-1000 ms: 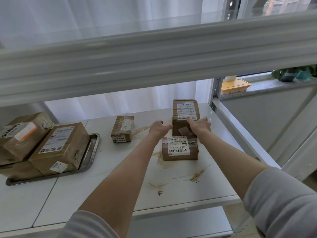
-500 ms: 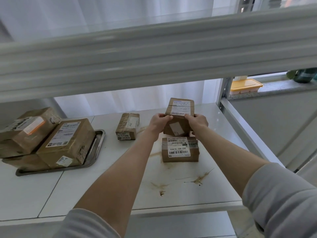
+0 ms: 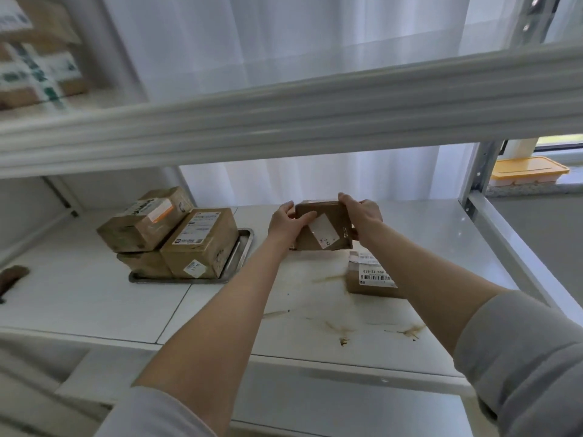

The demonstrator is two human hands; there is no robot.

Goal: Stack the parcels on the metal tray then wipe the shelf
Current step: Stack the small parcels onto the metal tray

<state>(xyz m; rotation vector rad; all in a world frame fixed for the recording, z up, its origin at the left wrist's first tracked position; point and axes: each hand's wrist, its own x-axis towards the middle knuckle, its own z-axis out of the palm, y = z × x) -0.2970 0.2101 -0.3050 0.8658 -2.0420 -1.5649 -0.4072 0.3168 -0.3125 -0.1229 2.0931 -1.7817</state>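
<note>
Both hands, the left hand (image 3: 285,223) and the right hand (image 3: 362,214), grip a brown box (image 3: 325,227) up above the stained shelf (image 3: 315,304), right of the metal tray (image 3: 243,247) with boxes.

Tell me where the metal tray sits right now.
In the head view, the metal tray sits on the shelf left of centre, loaded with three parcels, just left of the left hand gripping a fourth parcel.
</note>
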